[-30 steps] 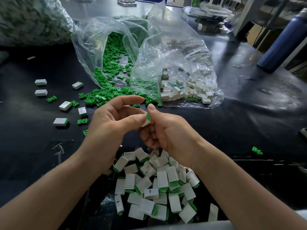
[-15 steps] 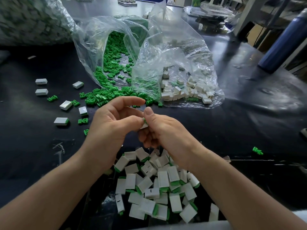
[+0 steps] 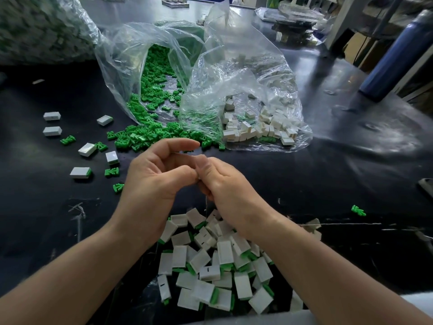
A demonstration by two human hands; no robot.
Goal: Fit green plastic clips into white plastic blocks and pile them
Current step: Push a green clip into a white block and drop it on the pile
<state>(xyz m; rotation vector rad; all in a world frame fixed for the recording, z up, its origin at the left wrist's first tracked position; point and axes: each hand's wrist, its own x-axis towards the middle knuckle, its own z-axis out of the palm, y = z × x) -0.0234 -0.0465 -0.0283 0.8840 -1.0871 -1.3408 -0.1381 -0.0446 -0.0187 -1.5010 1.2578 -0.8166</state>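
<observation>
My left grip (image 3: 159, 177) and right grip (image 3: 225, 184) are clenched together, thumbs touching; I cannot tell what they grasp. Behind them, toward me, lie the filled white blocks (image 3: 210, 266).

Left hand (image 3: 152, 184) and right hand (image 3: 230, 187) are bare, fingers (image 3: 178, 144) included; both forearms (image 3: 77, 275) are bare along all their visible length. A pale grey strip (image 3: 293, 318) at the near right edge may be clothing.

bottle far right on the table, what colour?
Dark blue: the bottle stands at the table's far right edge, shown best in the head view, the only one.
</observation>
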